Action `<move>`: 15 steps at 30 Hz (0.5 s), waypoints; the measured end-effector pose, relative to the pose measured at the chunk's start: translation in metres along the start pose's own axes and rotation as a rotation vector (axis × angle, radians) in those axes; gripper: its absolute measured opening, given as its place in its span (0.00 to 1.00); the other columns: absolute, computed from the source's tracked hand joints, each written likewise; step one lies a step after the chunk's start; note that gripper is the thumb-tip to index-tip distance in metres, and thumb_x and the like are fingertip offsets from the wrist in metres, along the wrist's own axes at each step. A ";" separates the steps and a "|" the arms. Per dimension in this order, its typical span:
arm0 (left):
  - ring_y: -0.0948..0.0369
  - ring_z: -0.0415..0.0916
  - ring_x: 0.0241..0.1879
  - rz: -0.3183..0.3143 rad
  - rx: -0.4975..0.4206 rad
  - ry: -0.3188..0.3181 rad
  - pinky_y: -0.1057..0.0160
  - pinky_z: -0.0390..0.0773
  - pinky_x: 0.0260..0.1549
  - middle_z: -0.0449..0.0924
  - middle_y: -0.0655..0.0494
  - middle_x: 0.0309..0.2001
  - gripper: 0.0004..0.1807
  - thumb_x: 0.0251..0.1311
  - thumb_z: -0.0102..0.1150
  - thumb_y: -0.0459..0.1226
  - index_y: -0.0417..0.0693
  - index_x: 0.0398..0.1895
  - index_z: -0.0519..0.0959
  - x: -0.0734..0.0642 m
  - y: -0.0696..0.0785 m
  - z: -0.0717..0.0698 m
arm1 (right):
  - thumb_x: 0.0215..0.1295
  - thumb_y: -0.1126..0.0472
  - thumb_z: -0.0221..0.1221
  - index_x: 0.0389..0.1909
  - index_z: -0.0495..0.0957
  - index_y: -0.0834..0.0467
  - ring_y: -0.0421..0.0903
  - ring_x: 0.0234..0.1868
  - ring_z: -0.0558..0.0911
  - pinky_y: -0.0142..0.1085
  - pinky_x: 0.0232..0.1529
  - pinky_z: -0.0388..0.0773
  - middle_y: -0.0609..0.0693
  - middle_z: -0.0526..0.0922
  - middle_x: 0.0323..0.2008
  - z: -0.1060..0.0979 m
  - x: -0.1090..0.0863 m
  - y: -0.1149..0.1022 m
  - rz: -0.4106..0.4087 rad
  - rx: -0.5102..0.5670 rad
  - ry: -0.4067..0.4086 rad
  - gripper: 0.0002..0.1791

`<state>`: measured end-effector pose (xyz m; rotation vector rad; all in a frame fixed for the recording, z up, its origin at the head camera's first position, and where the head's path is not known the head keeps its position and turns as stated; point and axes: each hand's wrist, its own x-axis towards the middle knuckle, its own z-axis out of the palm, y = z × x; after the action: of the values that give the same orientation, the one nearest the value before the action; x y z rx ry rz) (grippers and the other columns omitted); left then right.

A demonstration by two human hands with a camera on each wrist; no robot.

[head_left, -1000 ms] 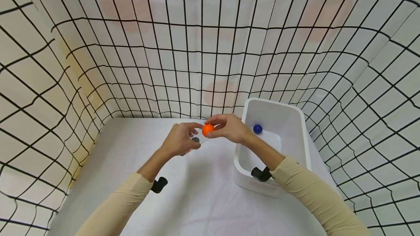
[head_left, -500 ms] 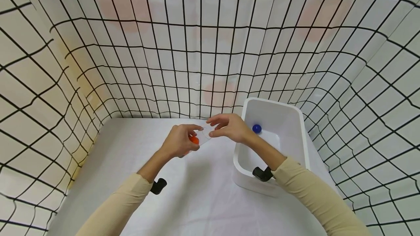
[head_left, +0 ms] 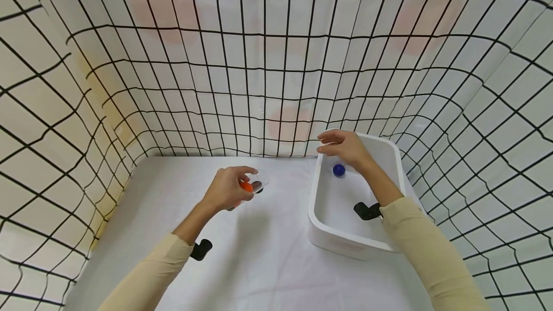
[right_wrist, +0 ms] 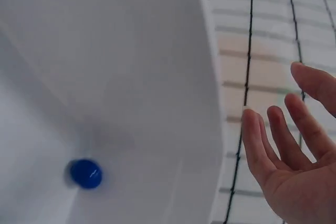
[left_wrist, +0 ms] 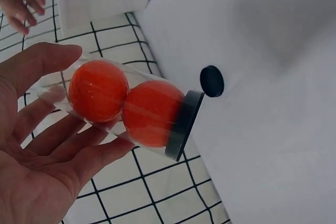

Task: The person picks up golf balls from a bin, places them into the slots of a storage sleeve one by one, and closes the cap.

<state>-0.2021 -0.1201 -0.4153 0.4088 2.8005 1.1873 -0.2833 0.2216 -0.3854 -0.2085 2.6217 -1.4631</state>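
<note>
Between left hand (left_wrist: 37, 145) fingers: clear tube (left_wrist: 126, 109), two orange balls inside; right hand (head_left: 343, 147) loose, empty, above bin (head_left: 399, 181).

Premises: a purpose-built recording booth or test enclosure, not a home or shop. A white curtain (head_left: 276, 61) printed with a black grid encloses the far side and both the left and right sides, hanging in loose folds down to the desk (head_left: 259, 253). The desk is covered in plain white. Furnishings are sparse: one white tub (head_left: 399, 176) at the right. Black camera mounts (head_left: 199, 249) are strapped at both wrists of the person. Lighting is even and indoor.
</note>
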 end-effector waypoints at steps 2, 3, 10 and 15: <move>0.58 0.84 0.33 -0.005 0.004 0.005 0.65 0.80 0.27 0.88 0.45 0.44 0.28 0.47 0.70 0.31 0.53 0.56 0.84 -0.001 -0.002 0.000 | 0.64 0.58 0.68 0.62 0.77 0.61 0.57 0.60 0.81 0.47 0.56 0.82 0.61 0.79 0.62 -0.008 0.006 0.014 0.042 -0.008 0.030 0.26; 0.58 0.84 0.34 -0.007 0.006 0.005 0.65 0.80 0.28 0.88 0.45 0.44 0.28 0.47 0.71 0.31 0.53 0.56 0.84 -0.001 -0.003 -0.001 | 0.64 0.59 0.68 0.62 0.77 0.61 0.58 0.59 0.81 0.46 0.56 0.82 0.62 0.79 0.62 -0.011 0.009 0.021 0.063 -0.012 0.045 0.26; 0.57 0.83 0.33 -0.029 0.011 0.010 0.65 0.81 0.26 0.88 0.46 0.43 0.29 0.47 0.70 0.31 0.52 0.57 0.84 -0.004 -0.009 -0.002 | 0.63 0.61 0.68 0.63 0.76 0.64 0.60 0.59 0.80 0.47 0.58 0.81 0.67 0.77 0.62 -0.012 0.024 0.072 0.153 -0.048 0.129 0.28; 0.57 0.84 0.36 -0.032 0.032 0.016 0.65 0.81 0.29 0.88 0.47 0.43 0.29 0.46 0.72 0.32 0.52 0.57 0.84 -0.005 -0.013 -0.004 | 0.60 0.59 0.69 0.62 0.77 0.64 0.61 0.56 0.80 0.47 0.54 0.81 0.69 0.76 0.63 -0.004 0.030 0.103 0.202 -0.117 0.099 0.29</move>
<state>-0.2012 -0.1329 -0.4221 0.3577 2.8315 1.1462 -0.3197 0.2727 -0.4725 0.1183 2.7144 -1.2879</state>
